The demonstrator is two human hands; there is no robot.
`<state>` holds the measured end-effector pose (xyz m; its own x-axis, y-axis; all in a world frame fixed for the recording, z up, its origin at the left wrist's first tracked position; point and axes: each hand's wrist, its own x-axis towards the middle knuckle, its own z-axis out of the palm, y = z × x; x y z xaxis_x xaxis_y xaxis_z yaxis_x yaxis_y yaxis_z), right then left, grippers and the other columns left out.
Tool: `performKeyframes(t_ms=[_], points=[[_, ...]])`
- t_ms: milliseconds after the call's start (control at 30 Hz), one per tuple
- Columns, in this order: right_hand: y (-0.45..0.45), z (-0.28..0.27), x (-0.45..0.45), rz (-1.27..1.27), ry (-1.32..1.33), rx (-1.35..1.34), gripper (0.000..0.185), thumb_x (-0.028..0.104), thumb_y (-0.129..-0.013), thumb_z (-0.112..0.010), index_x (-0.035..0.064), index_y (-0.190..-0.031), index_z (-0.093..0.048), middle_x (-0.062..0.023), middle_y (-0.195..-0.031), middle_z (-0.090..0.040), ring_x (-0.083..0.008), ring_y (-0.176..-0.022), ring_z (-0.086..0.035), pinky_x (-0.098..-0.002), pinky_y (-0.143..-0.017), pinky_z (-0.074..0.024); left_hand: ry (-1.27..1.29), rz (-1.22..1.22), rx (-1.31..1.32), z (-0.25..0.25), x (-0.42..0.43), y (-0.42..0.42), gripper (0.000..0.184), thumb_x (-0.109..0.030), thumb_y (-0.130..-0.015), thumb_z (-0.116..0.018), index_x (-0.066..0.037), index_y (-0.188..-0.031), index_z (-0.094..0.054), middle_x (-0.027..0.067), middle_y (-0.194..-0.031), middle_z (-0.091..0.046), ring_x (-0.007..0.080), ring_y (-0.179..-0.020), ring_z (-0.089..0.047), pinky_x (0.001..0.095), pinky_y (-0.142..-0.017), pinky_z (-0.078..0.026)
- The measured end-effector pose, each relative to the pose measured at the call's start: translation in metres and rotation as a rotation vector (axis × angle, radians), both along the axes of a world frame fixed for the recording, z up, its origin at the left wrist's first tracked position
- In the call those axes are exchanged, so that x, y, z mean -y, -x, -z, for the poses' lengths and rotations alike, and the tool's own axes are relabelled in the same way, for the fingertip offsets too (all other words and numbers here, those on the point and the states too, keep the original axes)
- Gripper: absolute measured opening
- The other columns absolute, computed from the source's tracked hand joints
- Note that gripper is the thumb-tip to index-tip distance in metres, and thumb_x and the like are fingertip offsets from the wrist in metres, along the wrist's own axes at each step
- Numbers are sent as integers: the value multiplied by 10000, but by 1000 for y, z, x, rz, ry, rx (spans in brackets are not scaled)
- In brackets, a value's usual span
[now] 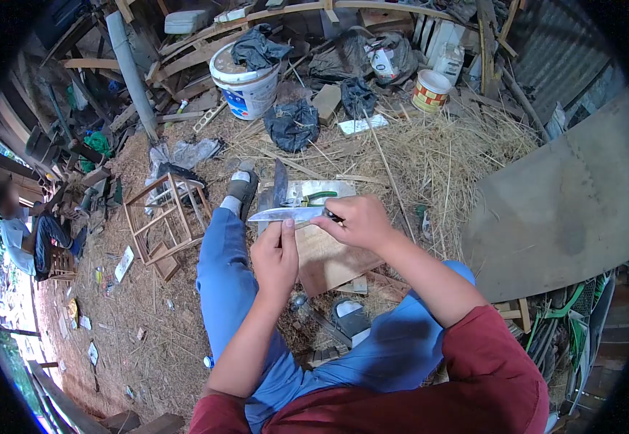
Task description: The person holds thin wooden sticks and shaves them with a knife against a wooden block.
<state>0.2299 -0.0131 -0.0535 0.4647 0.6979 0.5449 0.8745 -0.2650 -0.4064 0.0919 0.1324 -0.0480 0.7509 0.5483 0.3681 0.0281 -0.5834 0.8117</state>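
My right hand [360, 222] is closed around the dark handle of a knife [283, 214], whose broad, shiny blade points left. Just beneath the blade, my left hand [276, 254] pinches a thin, light strip [304, 224] that runs toward the right hand; its material is hard to make out. Beyond the hands, green-handled pliers [319, 196] lie on a wooden board [340, 260]. A second, dark blade [280, 182] lies left of the pliers, and small metal items beside them are too small to name.
A small wooden frame [168, 215] lies left of my leg. Farther back stand a white bucket [246, 94] and a patterned tub [431, 92], near black plastic bags [292, 126]. Straw [444, 163] covers the ground. A large sheet [557, 210] is at right; a person [19, 235] sits far left.
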Motion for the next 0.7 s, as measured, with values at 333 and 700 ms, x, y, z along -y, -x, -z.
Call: performKeyframes(t_ms=[333, 700], points=[[0, 2, -1, 18, -6, 4, 462, 469, -892, -710, 91, -674, -561, -97, -595, -582, -312, -527, -614, -429, -471, -451, 128, -105, -18, 7, 1, -1, 464, -293, -1007, -641, 21, -693, -505, 134, -528, -415, 153, -499, -339, 379, -479, -330], [-2, 6, -4, 71, 8, -37, 471, 515, -899, -684, 113, -669, -601, -107, -566, -585, -321, -526, -613, -435, -473, -455, 324, 61, -77, 5, -5, 7, 333, -241, -1072, -491, -27, -840, -595, -13, -705, -490, 63, -679, -438, 262, -595, -358]])
